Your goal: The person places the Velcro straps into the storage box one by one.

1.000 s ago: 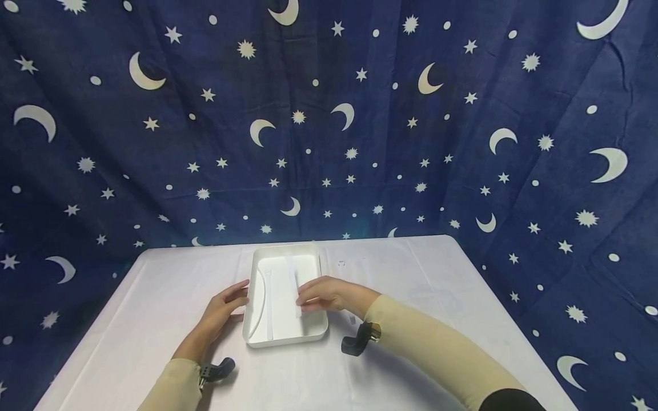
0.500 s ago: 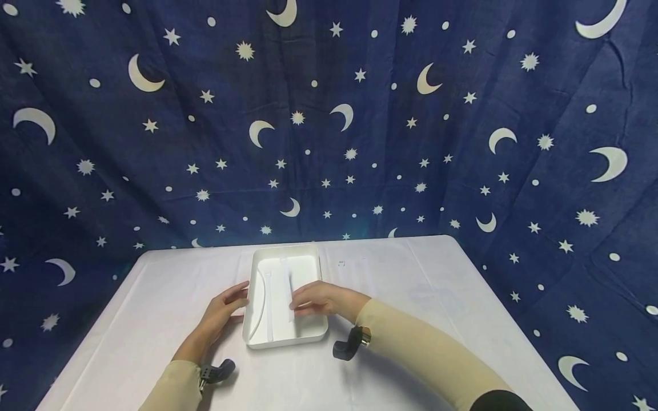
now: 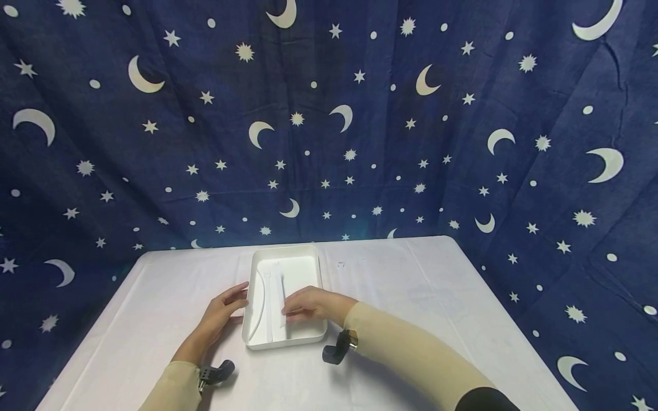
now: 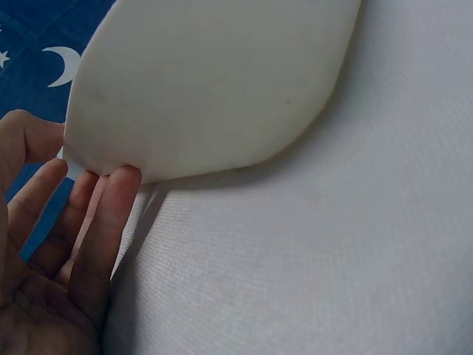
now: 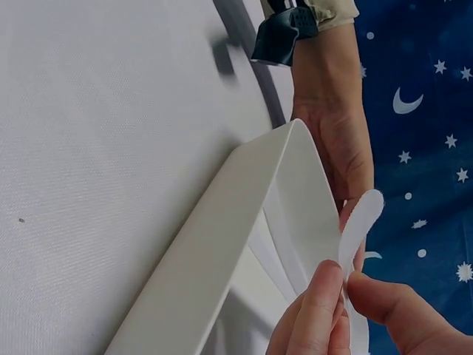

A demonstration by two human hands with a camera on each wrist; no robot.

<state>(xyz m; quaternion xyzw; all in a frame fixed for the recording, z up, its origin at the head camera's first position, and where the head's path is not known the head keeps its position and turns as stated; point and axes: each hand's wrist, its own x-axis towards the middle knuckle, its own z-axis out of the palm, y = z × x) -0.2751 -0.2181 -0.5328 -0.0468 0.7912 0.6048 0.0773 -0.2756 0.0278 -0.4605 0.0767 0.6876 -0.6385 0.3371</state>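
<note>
A shallow white tray point(image 3: 279, 345) with raised walls stands on the white table. Between the thumb and fingers of my right hand point(image 3: 310, 303), inside the tray, is a white flat strap point(image 3: 278, 282). Its rounded end and slightly rough edge show in the right wrist view, where the strap point(image 5: 360, 222) bends a little. Left of it lie a second, straight white strap point(image 3: 269, 308) and a thin curved one point(image 3: 263, 308) along the tray's left wall. My left hand point(image 3: 219, 310) rests its extended fingertips against the tray's left outer side; in the left wrist view those fingers point(image 4: 111, 214) touch the wall.
Faint clear pieces point(image 3: 341, 265) lie on the table point(image 3: 411, 319) right of the tray. Behind the table hangs a dark blue curtain point(image 3: 329, 131) with moons and stars. A black wrist camera point(image 3: 336, 349) sits low beside my right arm.
My right hand has carried the strap leftward across the tray, beside the other straps, and slightly toward me. The left hand and the tray have stayed in place.
</note>
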